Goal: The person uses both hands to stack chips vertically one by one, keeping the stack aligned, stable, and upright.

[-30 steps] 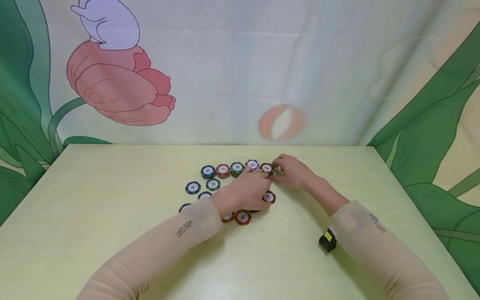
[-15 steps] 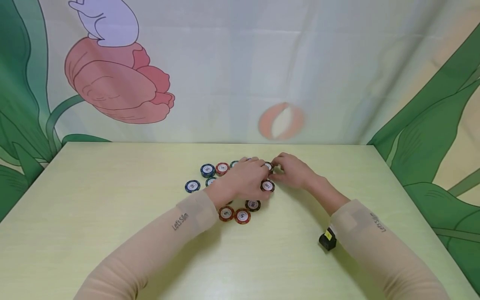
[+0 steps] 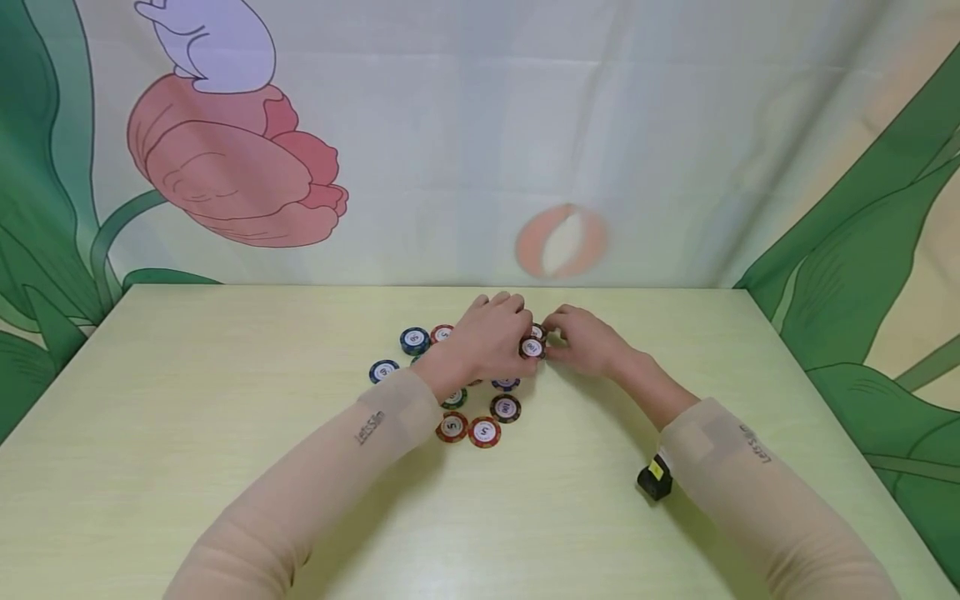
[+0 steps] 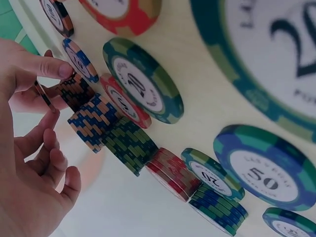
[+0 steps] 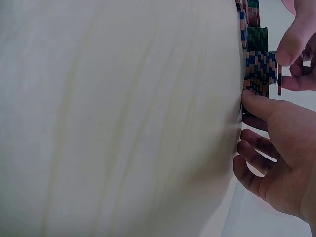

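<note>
1. While the left hand point(image 3: 491, 340) pinches a chip point(image 3: 532, 347) near the top of the black stack point(image 4: 78, 93), the right hand point(image 3: 590, 344) grips that stack.
2. Chip: likely light, stiff, slippery; hold by opposite edges.
3. Blue stack point(image 4: 95, 122): beside the black stack.

You've a blk/orange chip point(image 3: 532, 347) pinched in your L hand point(image 3: 495, 337), approx. level, pale no. side up — just above the blk/orange stack point(image 5: 256, 88) your R hand point(image 3: 588, 342) holds by its side. Adjacent: blue/tan stack point(image 4: 95, 121), then green stack point(image 4: 129, 144); red "5" chips point(image 3: 484, 432) lie flat on the table point(image 3: 225, 375).
</note>
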{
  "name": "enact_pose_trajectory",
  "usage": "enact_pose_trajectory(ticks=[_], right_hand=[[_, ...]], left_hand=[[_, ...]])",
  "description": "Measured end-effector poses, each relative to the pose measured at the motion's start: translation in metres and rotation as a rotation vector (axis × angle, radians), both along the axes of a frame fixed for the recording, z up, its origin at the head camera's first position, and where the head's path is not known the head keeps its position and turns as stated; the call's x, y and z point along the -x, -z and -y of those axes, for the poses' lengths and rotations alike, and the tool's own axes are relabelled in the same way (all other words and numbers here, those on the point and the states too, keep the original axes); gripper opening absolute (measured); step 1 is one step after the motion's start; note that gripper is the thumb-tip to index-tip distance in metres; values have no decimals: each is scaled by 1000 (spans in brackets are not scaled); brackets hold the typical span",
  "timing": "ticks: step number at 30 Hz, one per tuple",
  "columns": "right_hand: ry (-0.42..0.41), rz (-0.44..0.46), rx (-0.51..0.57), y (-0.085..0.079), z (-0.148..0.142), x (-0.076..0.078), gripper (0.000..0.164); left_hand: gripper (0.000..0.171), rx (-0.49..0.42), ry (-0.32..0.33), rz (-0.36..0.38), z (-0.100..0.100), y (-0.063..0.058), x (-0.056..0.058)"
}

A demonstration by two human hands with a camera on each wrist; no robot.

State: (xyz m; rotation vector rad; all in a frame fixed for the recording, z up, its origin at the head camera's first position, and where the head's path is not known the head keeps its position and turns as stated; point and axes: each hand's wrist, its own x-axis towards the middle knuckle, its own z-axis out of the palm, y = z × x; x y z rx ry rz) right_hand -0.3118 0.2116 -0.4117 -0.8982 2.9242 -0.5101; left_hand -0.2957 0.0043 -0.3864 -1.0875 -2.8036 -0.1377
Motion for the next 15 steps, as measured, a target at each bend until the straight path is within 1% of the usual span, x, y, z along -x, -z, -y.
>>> enact_pose_trajectory(ticks=[4,8,15], right_hand=[[7,6,7,0,0,-1,30],[5,10,14,0,0,-1,29],[4,0,14,0,0,-1,29]], left_hand=[[29,-6,-22,5,-2,-1,5],[29,3,-42,22,-4,-2,7],[27,16,-53,21,-8,3,11]])
